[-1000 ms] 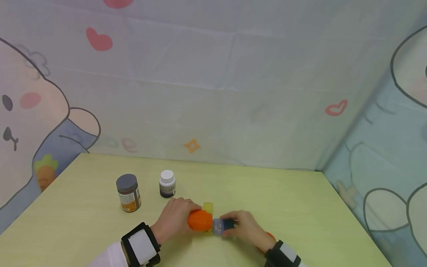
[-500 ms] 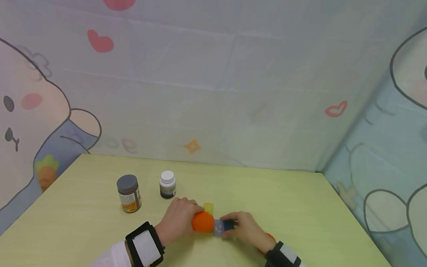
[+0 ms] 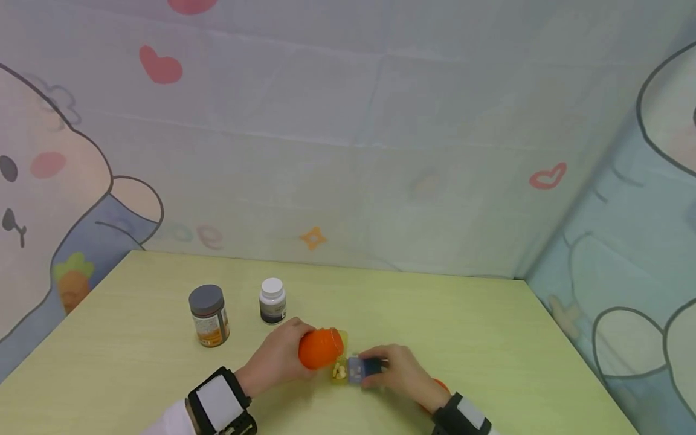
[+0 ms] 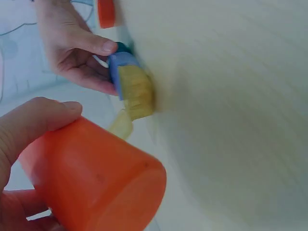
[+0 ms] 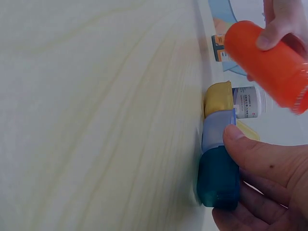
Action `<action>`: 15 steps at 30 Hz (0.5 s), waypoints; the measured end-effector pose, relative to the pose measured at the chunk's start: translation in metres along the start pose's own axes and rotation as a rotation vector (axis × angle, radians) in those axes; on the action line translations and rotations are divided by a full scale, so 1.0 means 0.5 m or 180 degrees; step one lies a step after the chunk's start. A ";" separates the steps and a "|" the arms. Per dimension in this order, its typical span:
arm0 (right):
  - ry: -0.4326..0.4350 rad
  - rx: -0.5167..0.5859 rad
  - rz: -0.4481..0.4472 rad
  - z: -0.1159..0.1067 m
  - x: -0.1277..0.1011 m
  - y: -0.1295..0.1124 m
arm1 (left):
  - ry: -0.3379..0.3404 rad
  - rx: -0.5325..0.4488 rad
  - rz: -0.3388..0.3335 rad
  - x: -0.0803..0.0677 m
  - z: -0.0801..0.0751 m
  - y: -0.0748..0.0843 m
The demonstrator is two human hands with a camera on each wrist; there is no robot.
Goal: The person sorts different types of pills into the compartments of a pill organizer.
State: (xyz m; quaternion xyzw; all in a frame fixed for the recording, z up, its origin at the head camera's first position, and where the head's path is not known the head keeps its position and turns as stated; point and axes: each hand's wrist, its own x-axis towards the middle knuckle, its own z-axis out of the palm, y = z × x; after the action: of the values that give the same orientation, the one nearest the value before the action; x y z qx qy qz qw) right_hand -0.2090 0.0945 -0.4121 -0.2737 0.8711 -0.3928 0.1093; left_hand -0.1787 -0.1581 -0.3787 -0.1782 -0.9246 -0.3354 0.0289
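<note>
My left hand (image 3: 277, 356) grips an orange bottle (image 3: 321, 348), uncapped and tilted above the table, its mouth to the right. Below and right of it lies a small pill organizer (image 5: 219, 175) with yellow, blue-violet and dark teal compartments. Its yellow compartment (image 3: 339, 371) stands uncovered, with several pale pieces inside; the raised yellow lid (image 4: 121, 125) extends towards the back. My right hand (image 3: 399, 370) holds the organizer by its teal end, thumb on the near side in the right wrist view. The left palm is hidden behind the bottle in the left wrist view.
A brown jar with a grey lid (image 3: 208, 315) and a small white-capped bottle (image 3: 272, 300) stand at the back left of the pale table (image 3: 435, 308). An orange cap (image 4: 106, 13) lies by my right wrist. A printed cloth (image 3: 348, 121) hangs behind.
My left hand first shifted slightly right with the orange bottle, then drew it back left and up, uncovering the yellow compartment and its pale pieces. The right hand and organizer stay in place.
</note>
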 end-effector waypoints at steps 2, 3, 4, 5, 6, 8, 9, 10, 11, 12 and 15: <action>-0.0005 -0.0001 -0.0019 0.000 0.000 0.001 | 0.0025 -0.0182 -0.0054 -0.001 -0.007 0.009; -0.0007 0.0004 -0.0027 0.000 0.000 0.001 | 0.0043 -0.0273 -0.0061 -0.003 -0.012 0.014; -0.0012 -0.0004 -0.0034 -0.001 0.000 0.001 | 0.0066 -0.0361 -0.0058 -0.004 -0.016 0.020; -0.0015 -0.0007 -0.0042 -0.001 0.000 0.002 | 0.0090 -0.0457 -0.0050 -0.005 -0.021 0.024; -0.0018 -0.0023 -0.0061 0.000 0.000 0.003 | 0.0123 -0.0545 -0.0018 -0.007 -0.025 0.029; -0.0029 -0.0017 -0.0051 0.000 0.001 0.004 | 0.0154 -0.0768 0.0058 -0.010 -0.034 0.034; -0.0032 -0.0019 -0.0034 0.000 0.002 0.004 | 0.0158 -0.0875 0.0073 -0.012 -0.038 0.038; -0.0036 -0.0021 -0.0012 0.000 0.002 0.004 | 0.0162 -0.0977 0.0086 -0.013 -0.041 0.041; -0.0040 -0.0021 0.0019 0.000 0.003 0.004 | 0.0164 -0.1056 0.0100 -0.015 -0.043 0.044; -0.0048 -0.0025 0.0052 0.000 0.004 0.004 | 0.0155 -0.1134 0.0113 -0.016 -0.046 0.047; -0.0051 -0.0023 0.0112 -0.001 0.005 0.004 | 0.0113 -0.1316 0.0148 -0.022 -0.049 0.058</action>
State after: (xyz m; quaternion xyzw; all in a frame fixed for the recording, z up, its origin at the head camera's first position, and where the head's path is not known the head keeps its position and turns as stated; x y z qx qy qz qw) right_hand -0.2118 0.0944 -0.4133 -0.2619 0.8763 -0.3855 0.1221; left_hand -0.1598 -0.1565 -0.3441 -0.1956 -0.8311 -0.5203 0.0157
